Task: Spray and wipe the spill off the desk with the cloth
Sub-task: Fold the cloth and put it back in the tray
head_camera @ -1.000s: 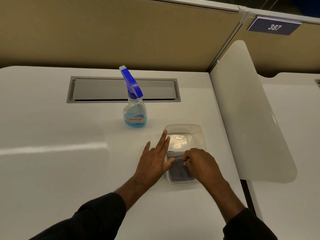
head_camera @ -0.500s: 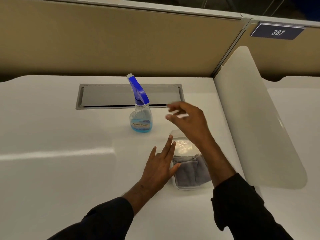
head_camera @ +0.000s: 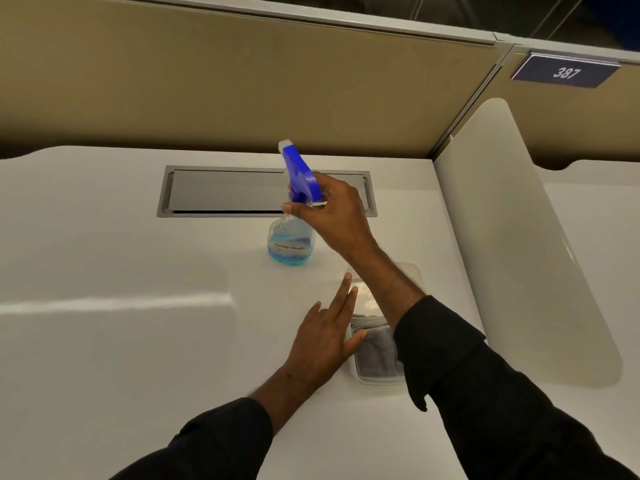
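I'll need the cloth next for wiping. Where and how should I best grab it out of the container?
Pinch the cloth at its bunched folds near the middle, coming straight down from above: it lies crumpled in the near end of the open clear container, whose walls block a sideways reach. The left hand beside it can likely steady the container.

Smooth plastic, soft cloth, brushed metal

Glossy white table (head_camera: 104,258); clear plastic spray bottle (head_camera: 290,242); fuzzy grey cloth (head_camera: 375,351) in translucent plastic tray (head_camera: 379,380); matt metal cable hatch (head_camera: 225,192).

Clear tub (head_camera: 412,271), grey cable hatch (head_camera: 228,192), white divider (head_camera: 519,244), sign "387" (head_camera: 565,72).
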{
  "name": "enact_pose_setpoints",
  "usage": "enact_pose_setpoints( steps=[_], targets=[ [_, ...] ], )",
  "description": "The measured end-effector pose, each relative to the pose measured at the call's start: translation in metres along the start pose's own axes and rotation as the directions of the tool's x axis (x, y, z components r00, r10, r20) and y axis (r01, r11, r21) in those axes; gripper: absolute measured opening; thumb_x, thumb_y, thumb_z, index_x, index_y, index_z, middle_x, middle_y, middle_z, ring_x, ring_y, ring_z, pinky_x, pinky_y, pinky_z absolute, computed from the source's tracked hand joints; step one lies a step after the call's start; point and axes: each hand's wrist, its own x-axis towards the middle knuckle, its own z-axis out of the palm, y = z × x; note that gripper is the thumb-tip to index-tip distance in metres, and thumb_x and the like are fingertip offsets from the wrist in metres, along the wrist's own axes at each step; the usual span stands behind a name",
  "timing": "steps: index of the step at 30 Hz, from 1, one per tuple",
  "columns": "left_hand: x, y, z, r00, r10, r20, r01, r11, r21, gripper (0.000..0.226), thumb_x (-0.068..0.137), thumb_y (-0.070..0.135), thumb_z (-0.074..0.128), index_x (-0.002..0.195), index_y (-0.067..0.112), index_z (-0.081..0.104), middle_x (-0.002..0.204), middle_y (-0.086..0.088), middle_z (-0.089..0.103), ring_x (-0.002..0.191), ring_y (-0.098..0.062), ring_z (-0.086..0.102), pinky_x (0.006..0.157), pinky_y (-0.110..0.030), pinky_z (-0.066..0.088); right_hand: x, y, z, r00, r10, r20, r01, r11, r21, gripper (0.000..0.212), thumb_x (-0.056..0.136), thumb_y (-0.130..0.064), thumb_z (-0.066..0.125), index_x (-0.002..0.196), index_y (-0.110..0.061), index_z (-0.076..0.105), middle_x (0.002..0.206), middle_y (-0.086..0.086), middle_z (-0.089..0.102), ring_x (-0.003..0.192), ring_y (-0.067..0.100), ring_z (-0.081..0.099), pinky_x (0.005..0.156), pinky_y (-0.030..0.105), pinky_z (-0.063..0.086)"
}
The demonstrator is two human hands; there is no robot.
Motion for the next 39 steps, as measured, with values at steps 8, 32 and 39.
enact_pose_setpoints(
  steps=[8,32,39],
  targets=[
    [-0.008,0.003,-0.01,0.99,0.099,-0.103,-0.105,0.993,-0.054,0.082,0.096,0.071,0.02,0.157,0.03,-0.015,0.166,0.012,-0.02,0.088,-0.008,0.06,0.079,-0.023,0.054,-0.035,-0.06,-0.118,0.944,-0.183,-0.275,0.212,0.974,0.08,0.028,0.081,-0.019,0.082,0.106,-0.011,0.071,0.1,0.008,0.077,0.096,0.029,0.074,0.089,0.045,0.06],
    [-0.005,-0.001,-0.002,0.998,0.025,-0.051,-0.024,1.0,0.017,0.076,0.093,0.07,0.016,0.146,0.038,-0.027,0.153,0.023,-0.038,0.142,0.0,-0.033,0.118,-0.028,-0.018,-0.105,0.056,-0.12,0.988,0.136,-0.072,-0.136,0.991,0.008,0.035,0.087,-0.012,0.075,0.119,-0.019,0.062,0.113,0.0,0.071,0.106,0.024,0.069,0.094,0.033,0.057],
    [-0.003,-0.002,-0.001,1.0,0.02,-0.017,-0.019,0.997,0.079,0.077,0.086,0.078,-0.004,0.145,0.037,-0.031,0.155,0.017,-0.039,0.148,-0.01,-0.028,0.121,-0.038,-0.019,-0.101,0.057,-0.118,0.987,0.159,0.009,-0.159,0.987,0.002,0.038,0.088,-0.02,0.072,0.123,-0.025,0.057,0.117,-0.006,0.069,0.11,0.02,0.067,0.095,0.029,0.053]
  ],
)
